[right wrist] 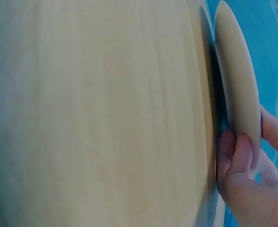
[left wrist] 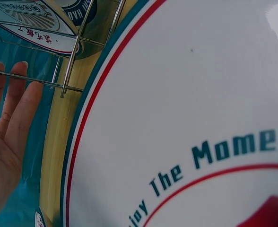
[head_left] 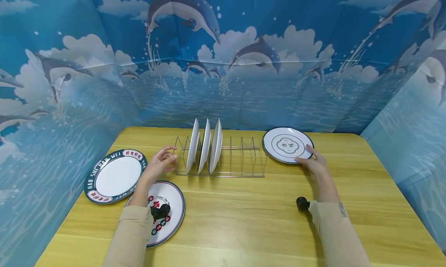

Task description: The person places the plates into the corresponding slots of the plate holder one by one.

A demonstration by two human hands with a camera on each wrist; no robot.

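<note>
My right hand (head_left: 315, 166) pinches the right rim of a white plate (head_left: 287, 145) with a dark edge and a ringed emblem in its middle. In the right wrist view the plate (right wrist: 238, 75) appears from its pale underside, the fingers (right wrist: 240, 156) at its rim. At the left end of a wire dish rack (head_left: 240, 174), my left hand (head_left: 161, 164) has its fingers loosely extended. Seen from the left wrist, those fingertips (left wrist: 20, 71) are right at a rack wire. Several plates (head_left: 206, 147) stand upright in the rack's left half.
A plate with a dark lettered border (head_left: 116, 174) lies on the left of the wooden table (head_left: 237, 224). In front of it lies a plate with red and green print (head_left: 175, 209), partly hidden by the left arm. A dolphin-printed curtain (head_left: 240, 96) closes off the back and sides.
</note>
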